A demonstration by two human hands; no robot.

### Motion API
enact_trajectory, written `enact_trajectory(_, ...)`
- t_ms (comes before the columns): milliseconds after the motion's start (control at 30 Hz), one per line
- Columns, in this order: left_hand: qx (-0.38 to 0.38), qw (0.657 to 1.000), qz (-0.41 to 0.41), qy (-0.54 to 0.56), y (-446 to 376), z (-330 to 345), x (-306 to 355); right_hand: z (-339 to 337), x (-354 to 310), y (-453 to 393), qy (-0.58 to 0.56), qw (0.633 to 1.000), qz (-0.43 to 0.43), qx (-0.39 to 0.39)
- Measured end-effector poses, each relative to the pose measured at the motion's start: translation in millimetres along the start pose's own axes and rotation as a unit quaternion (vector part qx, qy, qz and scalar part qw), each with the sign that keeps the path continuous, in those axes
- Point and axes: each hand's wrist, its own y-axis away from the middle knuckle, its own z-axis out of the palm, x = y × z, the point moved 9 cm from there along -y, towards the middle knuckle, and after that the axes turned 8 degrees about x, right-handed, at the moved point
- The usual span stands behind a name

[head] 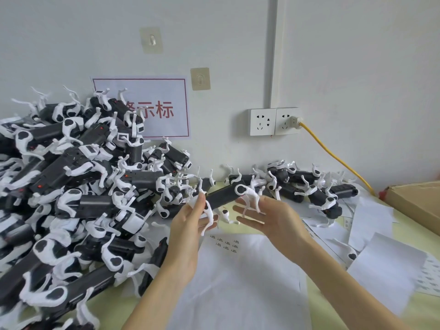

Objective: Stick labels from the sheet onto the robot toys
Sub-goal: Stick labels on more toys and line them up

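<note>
A black robot toy (pixel 222 196) with white legs hangs tilted above the table between my two hands. My left hand (pixel 188 228) pinches its lower end, and one white leg passes between the fingers. My right hand (pixel 270 219) is beside the toy's upper end with the palm turned left and the fingers straight; the toy's white legs touch its fingertips. Under the hands lies the white label sheet (pixel 250 277), with several small printed labels (pixel 226 244) near its top edge.
A big heap of the same robot toys (pixel 71 186) fills the left side up to the wall. A smaller row of toys (pixel 309 186) lies at the back right. Loose paper sheets (pixel 381 265) and a cardboard box (pixel 416 198) are at the right. A yellow cable (pixel 333 153) runs from the wall socket.
</note>
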Motion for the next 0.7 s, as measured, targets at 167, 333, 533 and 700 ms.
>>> enact_trajectory(167, 0.001, 1.000, 0.017, -0.016, -1.9, -3.5, 3.1, -10.5, -5.1, 0.3, 0.049, 0.999, 0.008, 0.021)
enact_trajectory(333, -0.012, 0.997, 0.035, -0.067, 0.4, 1.4, 4.2, -3.0, -11.8, 4.1, 0.266, 0.961, -0.064, -0.037)
enact_trajectory(533, -0.019, 0.997, 0.019, -0.069, -5.7, -0.5, -4.9, -1.0, -33.5, 10.2, 0.337, 0.926, -0.155, -0.076)
enact_trajectory(700, -0.036, 0.999, 0.009, -0.023, -5.2, -0.5, -5.9, 10.4, -44.5, 17.6, 0.478, 0.824, -0.303, -0.030)
